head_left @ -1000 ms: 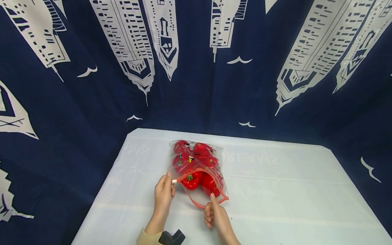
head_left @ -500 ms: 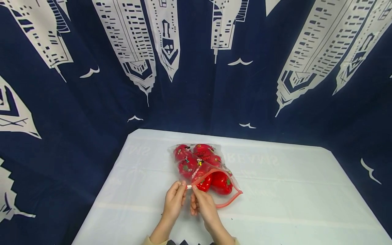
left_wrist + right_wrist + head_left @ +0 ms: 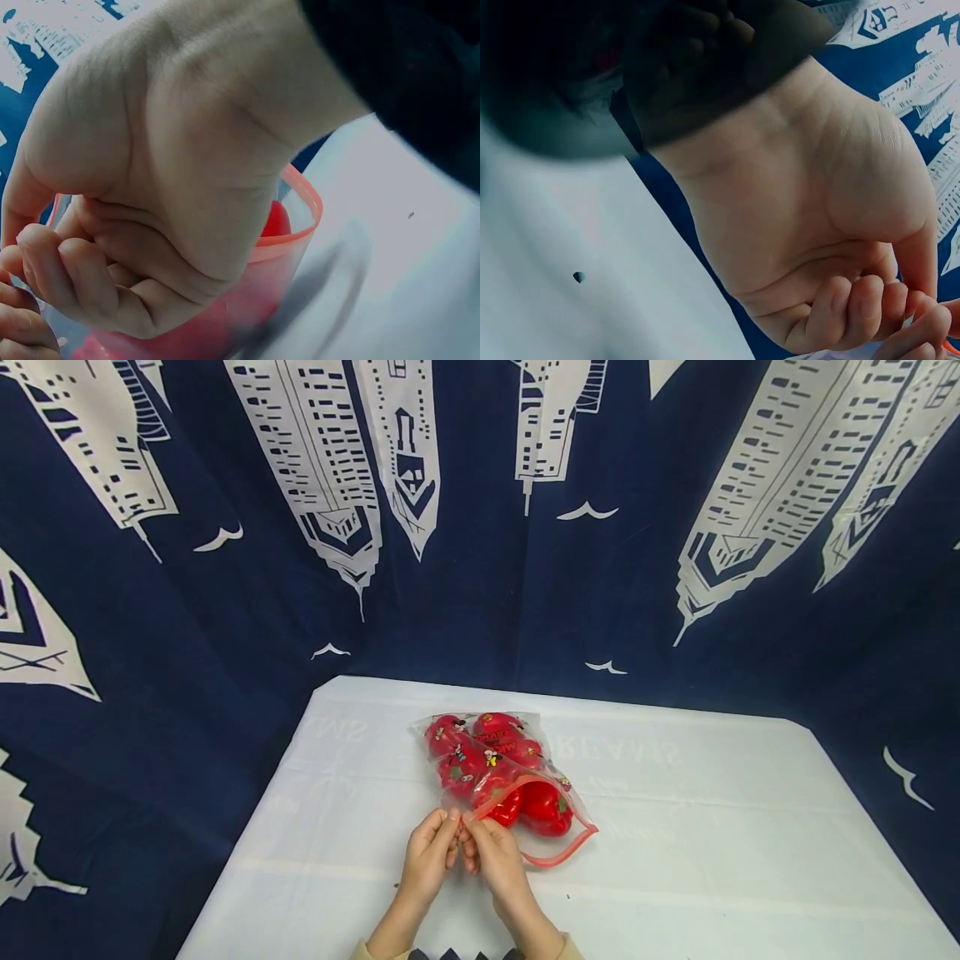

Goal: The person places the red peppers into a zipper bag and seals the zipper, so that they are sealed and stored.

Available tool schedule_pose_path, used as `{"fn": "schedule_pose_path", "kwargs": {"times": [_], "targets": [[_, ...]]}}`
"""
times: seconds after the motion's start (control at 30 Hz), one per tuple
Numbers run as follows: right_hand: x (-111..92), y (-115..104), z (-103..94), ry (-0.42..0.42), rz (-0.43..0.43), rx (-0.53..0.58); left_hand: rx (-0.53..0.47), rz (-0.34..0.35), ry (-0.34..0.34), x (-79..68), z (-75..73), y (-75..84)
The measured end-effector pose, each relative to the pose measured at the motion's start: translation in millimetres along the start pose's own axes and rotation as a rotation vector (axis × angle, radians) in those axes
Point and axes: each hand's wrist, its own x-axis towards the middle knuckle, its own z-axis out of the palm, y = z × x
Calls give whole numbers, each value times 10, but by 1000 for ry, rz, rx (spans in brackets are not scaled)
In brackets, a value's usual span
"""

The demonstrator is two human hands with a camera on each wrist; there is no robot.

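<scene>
A clear plastic zip bag (image 3: 427, 727) with small cartoon prints lies on the table, holding several red bell peppers (image 3: 546, 808). Its red zip strip (image 3: 558, 858) gapes toward me at the right, with two peppers showing in the mouth. At the left end of that strip, my left hand (image 3: 426, 853) pinches the bag's corner between thumb and fingers. My right hand (image 3: 501, 858) pinches the strip right beside it, fingertips almost meeting the left ones. Fingers cover the white zip slider. In the left wrist view, the open red rim (image 3: 318, 214) shows behind the palm.
A white cloth covers the table (image 3: 712, 827), which has cut corners at the back. Behind and around it hangs a dark blue curtain (image 3: 480, 635) with white building prints. A tiny dark speck (image 3: 579, 277) lies on the cloth near the right wrist.
My right hand has moved left from the right part of the bag's mouth to join the left hand at the zip's end. The bag's mouth has shifted right; the white slider has become covered.
</scene>
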Motion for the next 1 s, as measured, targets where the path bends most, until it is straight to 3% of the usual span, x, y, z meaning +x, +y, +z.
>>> {"fn": "schedule_pose_path", "kwargs": {"times": [0.13, 0.27, 0.57, 1.0], "targets": [[13, -13, -22, 34, 14, 2, -8, 40, -23, 14, -6, -25], [24, -17, -47, 54, 32, 9, 0, 34, -26, 21, -19, -17], [59, -5, -169, 96, 16, 27, 54, 8, 3, 21, -106, 32], [136, -48, -523, 231, 7, 6, -7, 58, 78, 42, -312, 69]]}}
